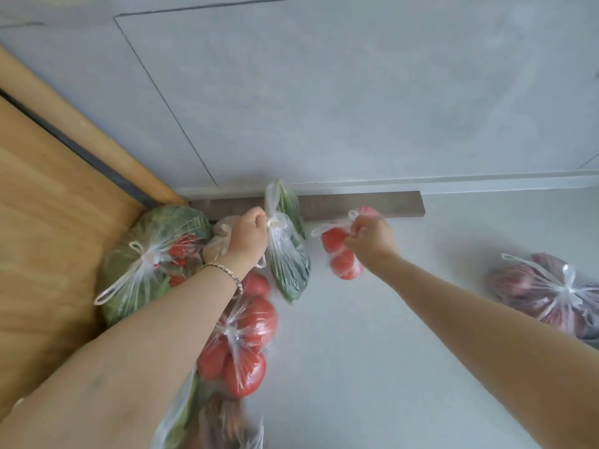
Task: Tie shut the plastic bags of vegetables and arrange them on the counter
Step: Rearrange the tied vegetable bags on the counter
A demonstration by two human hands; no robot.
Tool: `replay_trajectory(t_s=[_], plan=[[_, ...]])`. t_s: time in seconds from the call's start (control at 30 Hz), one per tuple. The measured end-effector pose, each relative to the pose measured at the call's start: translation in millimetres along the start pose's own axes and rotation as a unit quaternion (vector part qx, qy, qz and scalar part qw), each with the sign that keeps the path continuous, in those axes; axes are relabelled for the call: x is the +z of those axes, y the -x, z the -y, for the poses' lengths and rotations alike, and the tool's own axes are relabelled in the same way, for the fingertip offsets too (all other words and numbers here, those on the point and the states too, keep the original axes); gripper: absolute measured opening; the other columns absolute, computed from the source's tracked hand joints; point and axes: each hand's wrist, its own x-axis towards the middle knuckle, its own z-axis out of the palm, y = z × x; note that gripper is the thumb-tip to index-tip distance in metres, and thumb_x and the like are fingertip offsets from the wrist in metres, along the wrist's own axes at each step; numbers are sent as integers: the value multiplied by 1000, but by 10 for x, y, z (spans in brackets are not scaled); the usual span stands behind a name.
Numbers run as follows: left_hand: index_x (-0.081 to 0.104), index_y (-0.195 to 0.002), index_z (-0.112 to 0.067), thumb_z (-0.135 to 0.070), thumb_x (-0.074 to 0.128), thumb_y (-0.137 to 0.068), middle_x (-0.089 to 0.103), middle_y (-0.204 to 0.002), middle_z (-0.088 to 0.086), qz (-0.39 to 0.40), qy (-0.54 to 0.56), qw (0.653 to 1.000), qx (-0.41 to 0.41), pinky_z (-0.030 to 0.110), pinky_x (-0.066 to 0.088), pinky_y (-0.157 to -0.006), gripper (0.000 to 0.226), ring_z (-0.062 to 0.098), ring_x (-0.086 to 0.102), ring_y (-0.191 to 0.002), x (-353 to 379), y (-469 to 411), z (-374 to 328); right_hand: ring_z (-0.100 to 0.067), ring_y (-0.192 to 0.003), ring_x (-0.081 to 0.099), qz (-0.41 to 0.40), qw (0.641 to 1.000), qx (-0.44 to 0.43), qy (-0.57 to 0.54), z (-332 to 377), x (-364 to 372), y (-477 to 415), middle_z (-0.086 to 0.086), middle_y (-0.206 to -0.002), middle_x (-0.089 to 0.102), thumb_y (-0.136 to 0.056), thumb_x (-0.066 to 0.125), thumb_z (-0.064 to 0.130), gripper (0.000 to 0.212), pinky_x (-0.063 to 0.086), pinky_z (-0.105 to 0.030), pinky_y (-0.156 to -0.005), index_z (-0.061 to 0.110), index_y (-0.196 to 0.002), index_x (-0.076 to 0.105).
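Green vegetable bag [288,267] points at the wall [324,92], knot in my left grip [249,236]; my right grip [372,238] pinches the tomato bag [342,260].

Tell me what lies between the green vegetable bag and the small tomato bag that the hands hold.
Only a narrow strip of bare white counter separates the green vegetable bag from the small tomato bag; the head view shows it.

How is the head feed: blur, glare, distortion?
Head view: soft even light; wide-angle lens skews the wall seams; bottom-edge bag blurred; glints on red pepper bag; left hand gripping greens bag and right hand pinching tomato bag slightly soft.
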Motion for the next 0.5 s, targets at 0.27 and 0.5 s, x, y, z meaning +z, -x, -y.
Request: replay_trajectory(t_s=[0.27,0.5], plan=[[50,-89,-7,-6,34,-94,49,-74,9,71,-94,993,2,33,32,-58,16,26,47,-73,38,-205,193,-21,-86,48,79,993,-48,74,237,390,-231,-8,-105,46,-82,52,1,12,39,-25,-73,5,-89,61],[52,-118,-4,-7,53,-82,46,-128,19,66,-253,949,178,42,33,-100,36,35,42,-118,359,110,-272,-25,-104,56,70,992,-101,-19,98,-12,37,-9,-123,51,-84,56,8,22,45,-30,-92,11,-103,66]])
